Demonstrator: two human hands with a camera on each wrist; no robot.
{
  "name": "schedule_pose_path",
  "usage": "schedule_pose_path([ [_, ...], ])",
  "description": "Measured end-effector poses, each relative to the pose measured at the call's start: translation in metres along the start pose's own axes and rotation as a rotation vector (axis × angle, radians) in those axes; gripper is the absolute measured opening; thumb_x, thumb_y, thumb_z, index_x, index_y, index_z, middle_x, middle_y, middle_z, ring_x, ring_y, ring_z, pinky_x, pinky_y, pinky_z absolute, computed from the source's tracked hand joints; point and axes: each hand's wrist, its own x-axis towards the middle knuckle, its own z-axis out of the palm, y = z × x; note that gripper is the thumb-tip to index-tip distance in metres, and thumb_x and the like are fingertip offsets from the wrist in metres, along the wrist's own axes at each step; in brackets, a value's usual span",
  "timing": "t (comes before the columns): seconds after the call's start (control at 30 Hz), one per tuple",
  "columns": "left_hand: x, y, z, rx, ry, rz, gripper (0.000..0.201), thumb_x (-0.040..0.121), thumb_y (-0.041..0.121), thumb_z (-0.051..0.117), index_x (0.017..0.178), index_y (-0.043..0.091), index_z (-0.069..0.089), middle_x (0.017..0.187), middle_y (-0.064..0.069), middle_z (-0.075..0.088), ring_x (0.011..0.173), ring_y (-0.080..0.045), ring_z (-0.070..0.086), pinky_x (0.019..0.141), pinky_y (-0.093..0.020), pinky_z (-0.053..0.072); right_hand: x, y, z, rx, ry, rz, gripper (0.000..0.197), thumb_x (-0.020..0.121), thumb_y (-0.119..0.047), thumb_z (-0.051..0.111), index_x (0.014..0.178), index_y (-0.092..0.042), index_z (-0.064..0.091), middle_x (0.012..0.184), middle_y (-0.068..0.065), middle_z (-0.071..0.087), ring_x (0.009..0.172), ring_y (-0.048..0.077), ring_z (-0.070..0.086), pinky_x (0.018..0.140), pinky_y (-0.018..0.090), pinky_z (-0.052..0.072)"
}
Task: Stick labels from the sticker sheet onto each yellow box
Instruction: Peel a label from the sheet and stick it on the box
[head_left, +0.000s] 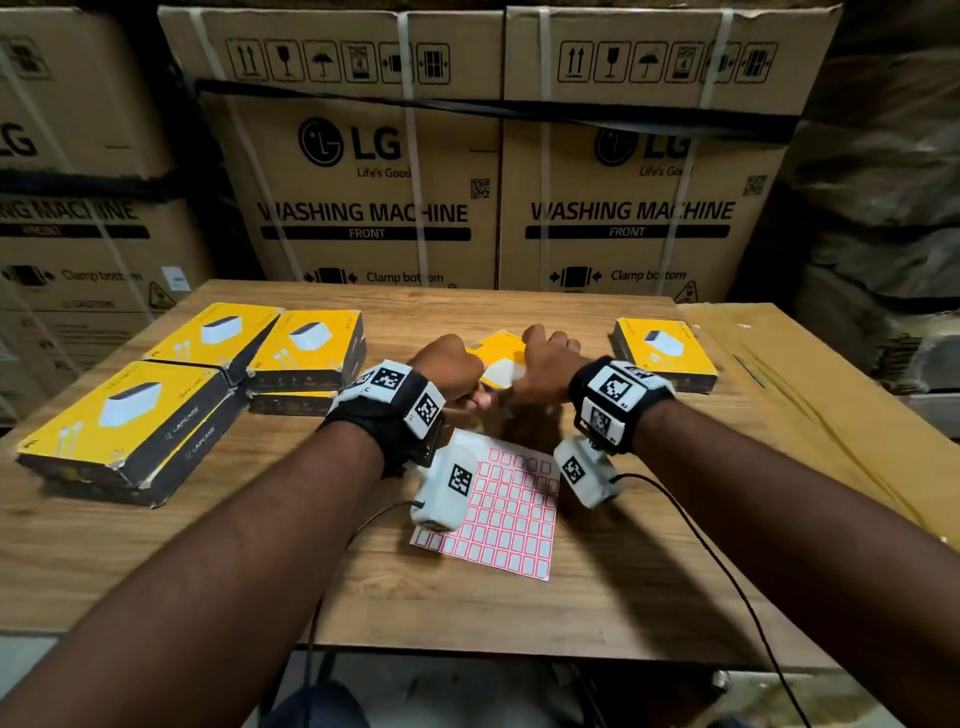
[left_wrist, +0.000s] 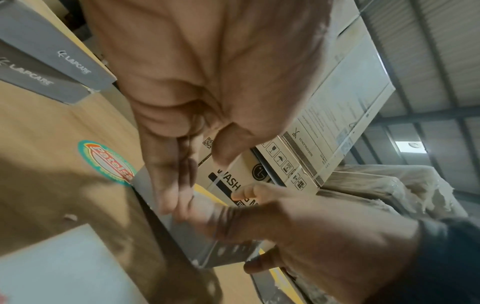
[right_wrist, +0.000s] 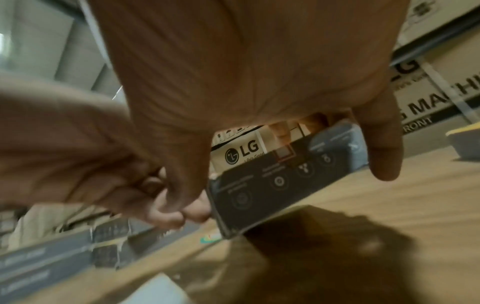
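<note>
Both hands meet at the table's middle on one yellow box (head_left: 500, 358), which is tilted and lifted off the wood. My left hand (head_left: 467, 397) grips its near left corner; its fingers (left_wrist: 168, 195) lie along the grey side (left_wrist: 192, 230) and the thumb arches over the top. My right hand (head_left: 511, 395) holds the same box from the right, one finger (right_wrist: 384, 156) hanging past the dark icon-printed side (right_wrist: 272, 185). A small red-edged patch (right_wrist: 284, 153) shows at the box's top edge; what it is I cannot tell. The red-and-white sticker sheet (head_left: 509, 519) lies flat beneath my wrists.
Stacked yellow boxes stand at the left (head_left: 124, 415), back left (head_left: 218, 332) and left of centre (head_left: 306, 345); a single one sits at the right (head_left: 665, 353). A cardboard sheet (head_left: 831, 415) covers the table's right side. Big washing machine cartons (head_left: 374, 156) wall the back. Cables trail off the front edge.
</note>
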Motion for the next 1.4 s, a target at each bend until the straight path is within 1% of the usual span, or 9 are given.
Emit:
schedule_pose_path([
  [0.1,0.003,-0.005,-0.003,-0.074,-0.035,-0.027,0.028,0.098,0.017,0.05,0.084,-0.005,0.058,0.098,-0.024,0.072,0.081,-0.03,0.066,0.088,-0.051,0.055,0.0,0.001,0.009,0.019,0.042,0.023,0.107,0.057,-0.063,0.08,0.134,-0.008,0.029,0.132,0.019,0.041,0.124,0.037,0.039,0.099,0.049,0.042],
  [0.33,0.015,-0.03,-0.043,0.342,0.297,0.02,0.066,0.087,0.061,0.056,0.131,0.011,0.054,0.134,-0.013,0.055,0.124,-0.033,0.052,0.099,-0.037,0.043,-0.005,0.02,-0.014,0.367,-0.1,-0.199,0.095,0.065,-0.04,0.086,0.136,-0.016,0.028,0.128,0.004,0.046,0.111,0.021,0.05,0.083,0.027,0.043],
  [0.43,0.013,-0.035,-0.052,0.051,0.106,-0.014,0.052,0.093,0.053,0.054,0.121,0.01,0.061,0.12,-0.01,0.063,0.109,-0.029,0.059,0.093,-0.035,0.046,-0.009,0.022,-0.021,0.396,-0.132,-0.298,0.09,0.064,-0.034,0.088,0.132,-0.019,0.032,0.128,-0.001,0.044,0.115,0.016,0.047,0.083,0.019,0.041],
  [0.53,0.008,-0.037,-0.056,-0.119,-0.073,-0.021,0.053,0.096,0.042,0.054,0.137,0.01,0.05,0.14,-0.009,0.053,0.125,-0.027,0.052,0.109,-0.043,0.039,-0.01,0.022,-0.025,0.381,-0.202,-0.349,0.093,0.061,-0.032,0.09,0.132,-0.02,0.03,0.132,-0.002,0.044,0.117,0.014,0.047,0.086,0.017,0.039],
  [0.67,0.002,-0.039,-0.057,-0.275,-0.097,-0.087,0.019,0.094,0.034,0.053,0.098,0.016,0.058,0.072,-0.009,0.054,0.056,-0.025,0.049,0.048,-0.025,0.04,-0.01,0.018,-0.024,0.278,-0.169,-0.33,0.086,0.064,-0.024,0.088,0.132,-0.019,0.036,0.137,-0.002,0.047,0.125,0.015,0.044,0.103,0.03,0.041],
  [0.77,0.002,-0.038,-0.05,-0.385,-0.005,-0.196,0.022,0.092,0.036,0.055,0.089,0.014,0.054,0.063,-0.006,0.054,0.038,-0.014,0.044,0.035,-0.017,0.038,-0.01,0.01,-0.02,0.201,0.065,-0.362,0.065,0.073,-0.017,0.08,0.128,-0.016,0.045,0.132,0.0,0.053,0.123,0.017,0.049,0.092,0.023,0.041],
  [0.93,0.0,-0.021,-0.034,-0.569,0.025,-0.199,0.023,0.093,0.033,0.058,0.1,0.01,0.056,0.077,-0.009,0.06,0.048,-0.012,0.055,0.034,-0.015,0.042,-0.014,-0.002,-0.02,0.205,-0.011,-0.389,0.061,0.076,-0.032,0.08,0.126,-0.018,0.048,0.125,0.001,0.056,0.108,0.016,0.054,0.086,0.028,0.046],
  [1.13,-0.002,-0.009,-0.015,-0.751,-0.073,-0.127,0.032,0.097,0.028,0.057,0.11,-0.001,0.059,0.102,-0.022,0.069,0.079,-0.026,0.07,0.058,-0.03,0.061,-0.013,0.0,-0.014,0.169,-0.003,-0.362,0.071,0.078,-0.047,0.074,0.134,-0.017,0.042,0.131,0.006,0.054,0.109,0.021,0.054,0.086,0.033,0.048],
  [1.4,0.001,-0.026,-0.015,-0.155,-0.127,-0.071,0.036,0.094,0.031,0.06,0.104,-0.002,0.068,0.083,-0.016,0.07,0.071,-0.023,0.062,0.066,-0.031,0.05,-0.013,0.028,-0.008,0.033,0.033,-0.347,0.058,0.066,-0.024,0.087,0.118,-0.019,0.061,0.116,-0.003,0.061,0.106,0.016,0.055,0.087,0.029,0.047],
])
